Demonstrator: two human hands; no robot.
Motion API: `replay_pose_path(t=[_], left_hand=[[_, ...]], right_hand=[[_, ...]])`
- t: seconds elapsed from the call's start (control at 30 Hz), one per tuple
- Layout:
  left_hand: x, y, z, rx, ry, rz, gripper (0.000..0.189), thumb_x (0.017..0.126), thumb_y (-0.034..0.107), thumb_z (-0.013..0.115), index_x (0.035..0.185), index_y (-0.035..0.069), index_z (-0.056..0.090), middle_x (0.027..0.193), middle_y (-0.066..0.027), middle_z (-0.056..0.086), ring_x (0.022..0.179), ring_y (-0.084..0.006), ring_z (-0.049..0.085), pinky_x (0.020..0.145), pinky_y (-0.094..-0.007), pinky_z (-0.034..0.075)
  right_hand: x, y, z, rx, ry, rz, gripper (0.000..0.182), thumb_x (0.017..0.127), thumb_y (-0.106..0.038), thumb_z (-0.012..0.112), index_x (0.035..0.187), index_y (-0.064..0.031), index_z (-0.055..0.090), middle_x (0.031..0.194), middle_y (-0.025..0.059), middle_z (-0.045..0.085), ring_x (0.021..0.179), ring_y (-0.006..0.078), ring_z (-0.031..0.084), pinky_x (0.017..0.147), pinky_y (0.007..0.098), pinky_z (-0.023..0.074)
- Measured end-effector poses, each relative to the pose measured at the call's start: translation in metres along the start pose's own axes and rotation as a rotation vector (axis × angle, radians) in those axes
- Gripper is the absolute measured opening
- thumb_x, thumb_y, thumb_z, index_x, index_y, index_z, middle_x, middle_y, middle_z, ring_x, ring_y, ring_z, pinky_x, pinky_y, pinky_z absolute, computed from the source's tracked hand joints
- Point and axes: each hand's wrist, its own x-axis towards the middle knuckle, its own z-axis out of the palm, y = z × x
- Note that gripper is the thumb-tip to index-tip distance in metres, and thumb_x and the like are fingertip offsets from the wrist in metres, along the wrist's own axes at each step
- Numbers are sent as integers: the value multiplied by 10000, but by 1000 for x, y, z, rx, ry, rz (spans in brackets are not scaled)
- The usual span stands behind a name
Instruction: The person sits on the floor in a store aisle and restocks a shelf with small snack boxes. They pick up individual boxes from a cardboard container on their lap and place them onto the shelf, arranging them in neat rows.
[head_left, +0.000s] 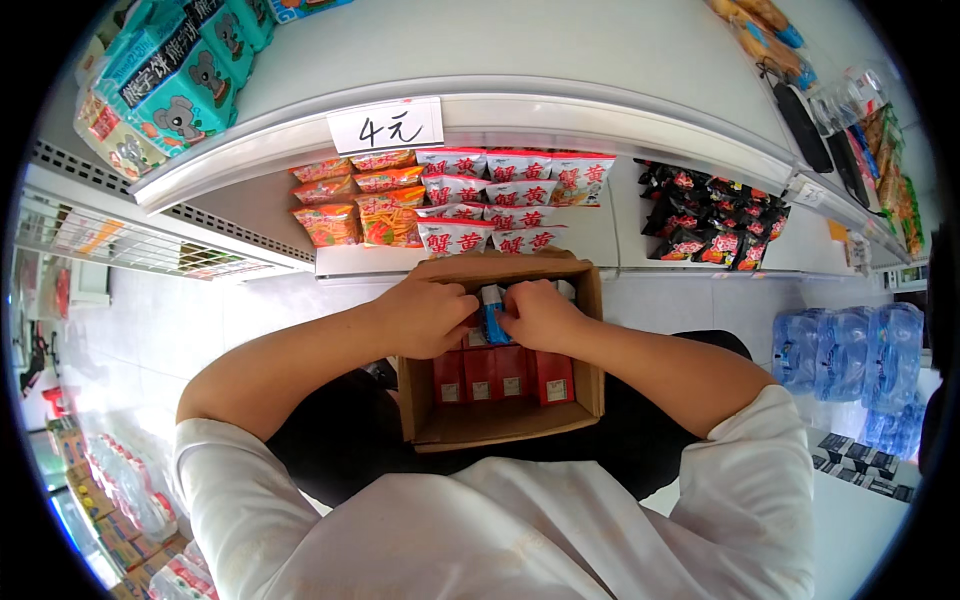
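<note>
An open cardboard box (500, 435) rests at my lap, tilted toward me. Several small red packets (480, 371) with pale labels stand in a row inside it. Among them, deeper in, is a small blue-and-white packet (493, 315). My right hand (547, 315) reaches over the box's right side, its thumb and fingers on the blue-and-white packet. From the left, my left hand (431, 315) reaches in with fingers curled, just beside that packet. What lies under its fingers is hidden.
Before me, a low shelf (577, 259) holds orange snack bags (390, 217), white-and-red bags (517, 195) and black bags (712, 217). A higher shelf edge (570, 105) with a price card (386, 126) juts above. Wrapped water bottles (847, 352) stand right; bottle packs (131, 480) lie left.
</note>
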Motion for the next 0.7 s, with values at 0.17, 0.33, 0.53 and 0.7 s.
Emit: replay_pose_path(t=[0.17,0.33,0.53,0.7], left_hand=[[-1,6,-2,8,-28,-26,265,919,201,693,1113,25,659,1045,-169,674,1045,-373,680,942,-486,535],[-4,15,-11,43,-46,-61,364,915,224,715,1204,19,628,1128,-187,673,1113,-380,665,968,-488,534],[-15,23,-14,-158,293,37,842,784,278,867,1466,54,428,1379,-256,556,1342,-440,509,1128,-512,412],[-25,42,-31,-399,330,-2,1278,704,309,947,1646,64,119,1496,-294,460,1383,-502,455,1174,-552,342]], right_hand=[[2,-1,6,253,-201,293,174,890,-117,684,833,48,683,701,224,710,631,318,749,602,448,604],[8,-7,5,219,-239,244,246,910,-138,676,759,50,624,650,176,692,582,269,741,500,381,575],[-6,-47,-41,550,-322,271,243,950,-180,665,790,-3,624,594,65,604,443,161,578,389,303,401],[-30,-59,-89,1071,-385,289,157,917,-170,671,856,-31,628,575,15,505,408,132,456,375,283,294]])
